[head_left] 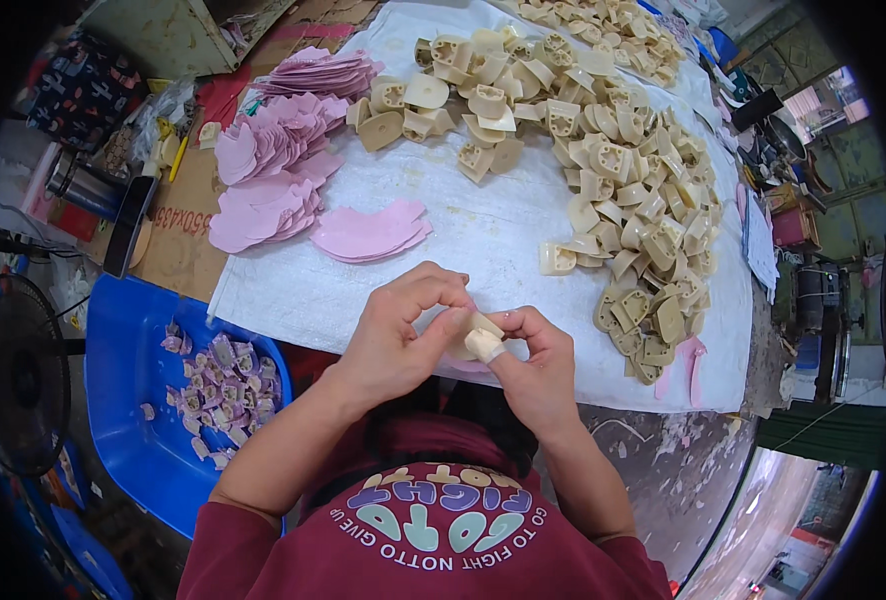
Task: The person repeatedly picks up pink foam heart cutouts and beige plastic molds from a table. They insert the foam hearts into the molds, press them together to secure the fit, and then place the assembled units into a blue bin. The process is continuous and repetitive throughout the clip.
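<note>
Over the near edge of the white-covered table, both my hands meet around one beige plastic shoe heel [475,326]. The fingers and thumb of my left hand [401,322] pinch it from the left, partly hiding it. My right hand [540,374] grips it from the right, its thumb wrapped in a pale covering. A bit of pink sheet [465,363] shows beneath the heel; how far it is attached I cannot tell. Just beyond my left hand lies a small stack of curved pink pieces [371,232].
Loose beige heels [643,170] are heaped across the table's far and right sides. More pink stacks [268,150] lie at the left. A blue tub [128,420] below left holds pink-covered heels [225,390]. A phone [131,226] and a fan [18,345] are farther left.
</note>
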A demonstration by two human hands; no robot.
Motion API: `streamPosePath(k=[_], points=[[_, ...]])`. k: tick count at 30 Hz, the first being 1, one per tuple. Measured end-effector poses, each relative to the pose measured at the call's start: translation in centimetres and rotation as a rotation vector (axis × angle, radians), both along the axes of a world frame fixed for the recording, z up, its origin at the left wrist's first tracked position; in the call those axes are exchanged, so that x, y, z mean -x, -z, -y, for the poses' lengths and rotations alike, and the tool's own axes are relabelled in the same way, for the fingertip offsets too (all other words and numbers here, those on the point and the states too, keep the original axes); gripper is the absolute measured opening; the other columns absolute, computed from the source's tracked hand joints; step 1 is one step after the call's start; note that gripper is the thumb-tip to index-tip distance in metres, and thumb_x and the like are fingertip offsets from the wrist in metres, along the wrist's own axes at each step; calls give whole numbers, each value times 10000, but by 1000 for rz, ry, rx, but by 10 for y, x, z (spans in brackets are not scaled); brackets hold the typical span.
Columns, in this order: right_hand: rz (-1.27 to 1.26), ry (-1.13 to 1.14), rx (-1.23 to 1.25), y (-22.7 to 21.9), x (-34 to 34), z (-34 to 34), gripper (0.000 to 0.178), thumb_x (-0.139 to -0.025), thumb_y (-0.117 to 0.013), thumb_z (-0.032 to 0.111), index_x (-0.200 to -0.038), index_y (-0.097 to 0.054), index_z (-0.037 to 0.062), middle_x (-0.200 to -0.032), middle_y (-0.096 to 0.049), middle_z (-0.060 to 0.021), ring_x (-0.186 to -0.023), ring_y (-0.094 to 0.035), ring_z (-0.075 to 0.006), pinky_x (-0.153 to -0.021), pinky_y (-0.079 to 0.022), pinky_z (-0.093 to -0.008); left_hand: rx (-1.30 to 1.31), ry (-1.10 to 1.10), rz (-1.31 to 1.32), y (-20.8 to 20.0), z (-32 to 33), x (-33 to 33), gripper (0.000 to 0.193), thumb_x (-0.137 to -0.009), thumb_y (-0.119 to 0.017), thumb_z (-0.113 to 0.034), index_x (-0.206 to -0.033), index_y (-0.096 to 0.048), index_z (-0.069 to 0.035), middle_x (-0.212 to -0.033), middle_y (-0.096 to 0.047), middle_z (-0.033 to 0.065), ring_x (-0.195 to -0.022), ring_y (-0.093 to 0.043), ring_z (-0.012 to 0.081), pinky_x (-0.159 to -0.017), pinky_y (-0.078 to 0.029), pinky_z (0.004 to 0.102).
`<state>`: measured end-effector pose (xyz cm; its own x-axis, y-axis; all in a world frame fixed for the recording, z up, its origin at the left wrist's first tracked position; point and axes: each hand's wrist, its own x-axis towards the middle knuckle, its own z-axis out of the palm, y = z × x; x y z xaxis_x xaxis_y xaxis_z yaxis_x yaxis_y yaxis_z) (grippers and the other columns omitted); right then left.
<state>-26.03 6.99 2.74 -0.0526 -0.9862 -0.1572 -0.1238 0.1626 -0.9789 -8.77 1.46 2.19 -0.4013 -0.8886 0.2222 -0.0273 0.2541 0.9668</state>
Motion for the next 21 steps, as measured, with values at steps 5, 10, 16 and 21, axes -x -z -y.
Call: streamPosePath(k=[5,10,16,21], points=[[-120,-63,-18,0,4,1,170,-770,-726,74,-922,-674,18,-805,-616,-36,-802,-561,-108,-734,-478,-275,-24,99,77,0,5,-8,76,-875,-626,-62,-933,-641,-16,-1021,-600,111,-1024,-596,240,-875,-464,345],[-357,-211,159,-22,17,9,297,-745,-773,148,-1002,-680,32,-991,-653,-89,-927,-587,-179,-843,-466,-339,-335,116,-250,-4,-18,-8,95,-869,-630,-14,-963,-625,-25,-1220,-500,107,-984,-567,151,-841,-464,292],[-21,-32,280,-23,25,-2,689,-743,-791,194,-1340,-505,2,-1374,-509,-169,-1323,-410,-272,-1042,-378,-418,-139,-25,-472,-1,-23,-13,163,-833,-631,69,-972,-614,-15,-1301,-430,163,-957,-579,149,-812,-481,275],[541,-43,85,-8,20,-15,333,-894,-624,57,-1204,-599,-62,-1224,-625,-190,-1119,-610,-241,-980,-462,-366,201,70,-201,-12,-27,-10,222,-747,-664,92,-934,-635,-25,-1164,-567,186,-917,-652,236,-753,-531,321]])
